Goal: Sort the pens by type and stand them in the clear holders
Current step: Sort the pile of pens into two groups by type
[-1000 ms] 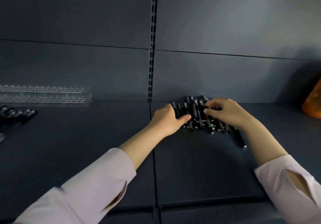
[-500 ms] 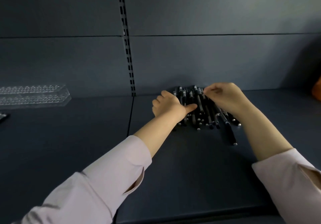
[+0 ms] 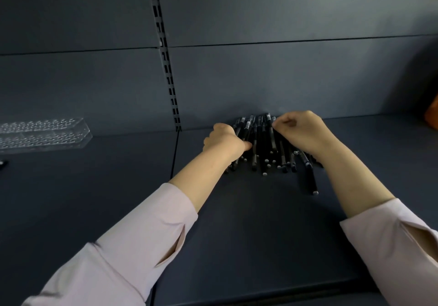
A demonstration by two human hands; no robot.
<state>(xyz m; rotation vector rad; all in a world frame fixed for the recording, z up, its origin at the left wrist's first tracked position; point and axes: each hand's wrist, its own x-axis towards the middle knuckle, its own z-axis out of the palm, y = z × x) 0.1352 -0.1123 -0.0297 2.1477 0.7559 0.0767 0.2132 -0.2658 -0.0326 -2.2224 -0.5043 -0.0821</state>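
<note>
Hands in pile of slim black pens | my left hand grips several | my right hand pinches one | clear perforated plastic holder well left.

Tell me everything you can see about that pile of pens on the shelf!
The pile of pens is a heap of slim black sticks with small pale tips at their near ends. They lie flat on the dark shelf, mostly side by side, pointing toward the back wall, some crossing. One pen sticks out nearer than the rest. The left hand grips the pile's left edge; the right hand pinches pens at the far end.
</note>
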